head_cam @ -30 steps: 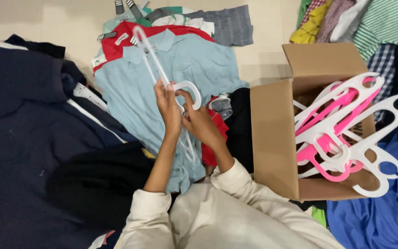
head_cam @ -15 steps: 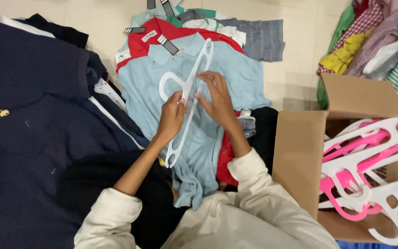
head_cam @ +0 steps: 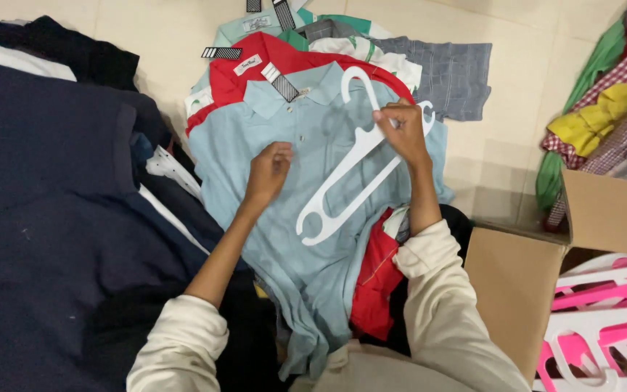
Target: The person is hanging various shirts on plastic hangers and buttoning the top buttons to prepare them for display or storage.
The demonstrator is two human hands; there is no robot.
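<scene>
Head view: right hand (head_cam: 399, 129) pinches white hanger (head_cam: 353, 165) near its hook, angled over light-blue polo shirt (head_cam: 306, 174) on floor; left hand (head_cam: 270, 168), fingers loosely curled, rests on shirt, steadying it.

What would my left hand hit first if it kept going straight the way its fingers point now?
Most likely the light blue polo shirt just under the left hand, around its button placket below the collar; depth is hard to judge.

A cardboard box (head_cam: 517, 290) of pink and white hangers (head_cam: 604, 327) sits at the right. Navy garments (head_cam: 45, 218) lie at the left, checked shirts (head_cam: 618, 94) beyond the box.
</scene>
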